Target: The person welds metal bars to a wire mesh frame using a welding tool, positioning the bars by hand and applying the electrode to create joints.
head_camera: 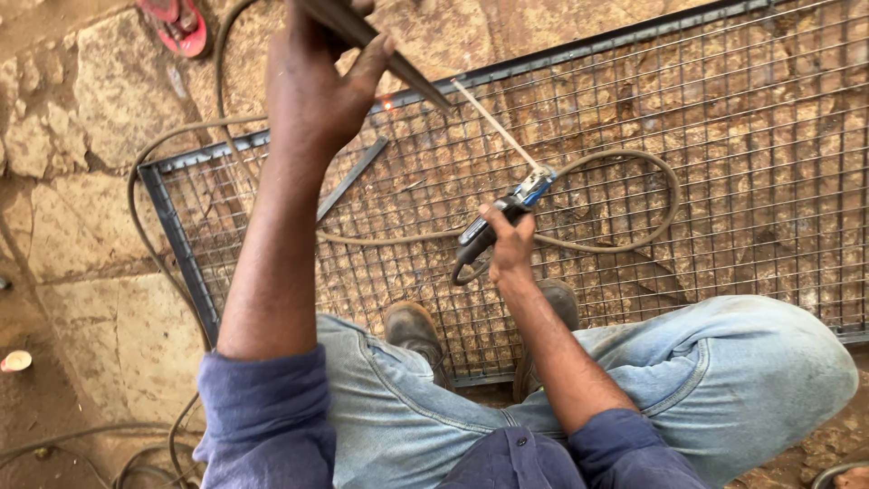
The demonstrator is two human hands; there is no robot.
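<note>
Gripping electrode holder in right hand, rod aimed eleven o'clock at glowing weld spot; left hand clasping flat bar steady over mesh panel.

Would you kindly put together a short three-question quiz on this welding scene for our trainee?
1. True or false: the right hand holds the electrode holder with a rod clamped in it.
2. What does the left hand grip? A) a red sandal B) a dark metal piece C) the cable
3. Fill in: the person's boots stand on a framed wire ____ panel.

Key: 1 true; 2 B; 3 mesh. The cable loops across the panel, and a small glow shows near the frame.
</note>
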